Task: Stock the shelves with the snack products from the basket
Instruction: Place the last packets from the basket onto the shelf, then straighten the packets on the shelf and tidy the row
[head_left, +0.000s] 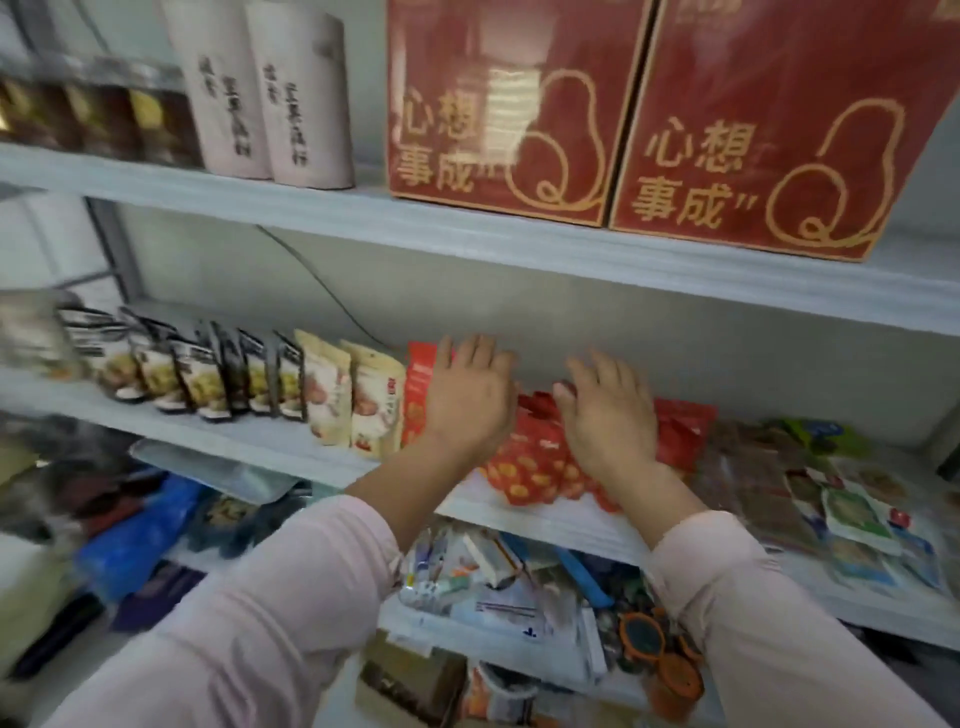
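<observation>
Middle shelf (244, 434) with red snack bags (530, 467) under both hands
The bags lie slumped, probably light, soft and slippery, best pinched at a top seam. The left hand (470, 405) and right hand (608, 415) rest on them flat-fingered, gripping nothing.

The red snack packets (524, 467) at centre are glossy, crinkled plastic film. The shelf boards (519, 244) look like painted metal, pale grey and matt. At upper right, the two red boxes (753, 130) are matt cardboard with gold print. The pale pouches (270, 93) at upper left look like matt paper. The sleeves (291, 597) along the bottom are soft pink cloth. The flat packets (857, 509) at right are shiny plastic.
</observation>
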